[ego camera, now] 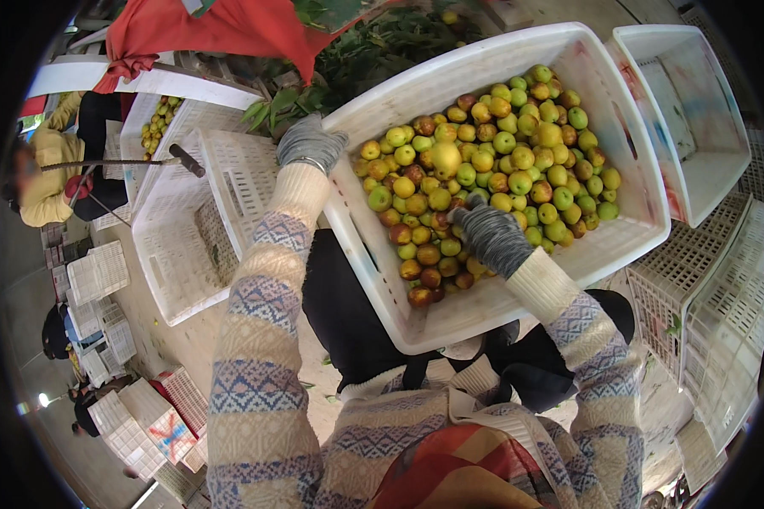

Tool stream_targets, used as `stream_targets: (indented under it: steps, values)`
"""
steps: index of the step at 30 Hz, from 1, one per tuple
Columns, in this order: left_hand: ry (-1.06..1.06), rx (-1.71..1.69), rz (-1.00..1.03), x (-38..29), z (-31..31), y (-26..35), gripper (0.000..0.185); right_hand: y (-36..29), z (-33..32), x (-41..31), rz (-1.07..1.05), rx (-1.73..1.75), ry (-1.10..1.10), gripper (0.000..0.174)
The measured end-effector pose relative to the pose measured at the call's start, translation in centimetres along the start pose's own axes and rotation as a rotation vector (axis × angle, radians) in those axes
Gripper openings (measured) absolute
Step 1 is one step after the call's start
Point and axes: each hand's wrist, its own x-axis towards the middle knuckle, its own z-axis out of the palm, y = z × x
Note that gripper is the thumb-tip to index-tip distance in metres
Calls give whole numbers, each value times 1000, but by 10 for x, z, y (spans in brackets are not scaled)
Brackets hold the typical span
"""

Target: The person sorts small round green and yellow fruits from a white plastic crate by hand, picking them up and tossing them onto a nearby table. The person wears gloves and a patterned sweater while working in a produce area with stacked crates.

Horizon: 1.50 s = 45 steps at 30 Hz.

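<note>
In front of me, a white plastic crate (617,251) rests tilted over my legs. Many round green, yellow and reddish-brown fruits (521,182), jujubes by their look, cover its floor. My left hand (311,145), in a grey knit glove, grips the crate's upper left corner, the thumb over the rim and the other fingers partly hidden outside. My right hand (493,232), gloved alike, reaches down into the fruit. Its fingertips touch the pile and are partly hidden, so whether they hold a fruit cannot be told. One yellow fruit (445,158) looks larger than those around it.
A white crate (707,95) stands against the far right end. More crates lie left (178,280) and right (656,280). Green leaves (382,57) and red cloth (229,32) are beyond. At left, a person in yellow (57,153) sits near a metal bar (114,163).
</note>
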Motion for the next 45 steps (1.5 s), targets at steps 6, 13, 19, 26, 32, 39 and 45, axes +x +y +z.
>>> stream_targets:
  steps: [6,13,19,26,32,39,45]
  values:
    - [23,42,12,-2,-2,3,65,-7,13,-5,-172,-30,-160,35]
    - [33,39,-13,-3,-2,6,63,-29,37,-32,-475,29,-81,34]
    - [78,7,32,1,5,-2,63,-35,32,-46,-592,-19,-80,35]
    - [141,14,34,3,8,-2,60,-39,19,-59,-586,-1,-159,47]
    - [94,-8,45,-3,2,2,59,-34,25,-55,-585,3,-137,46]
    - [72,-13,10,-4,1,4,61,-33,27,-51,-560,18,-112,46]
    - [91,15,31,-3,2,2,64,-6,-3,-49,-332,-152,51,38]
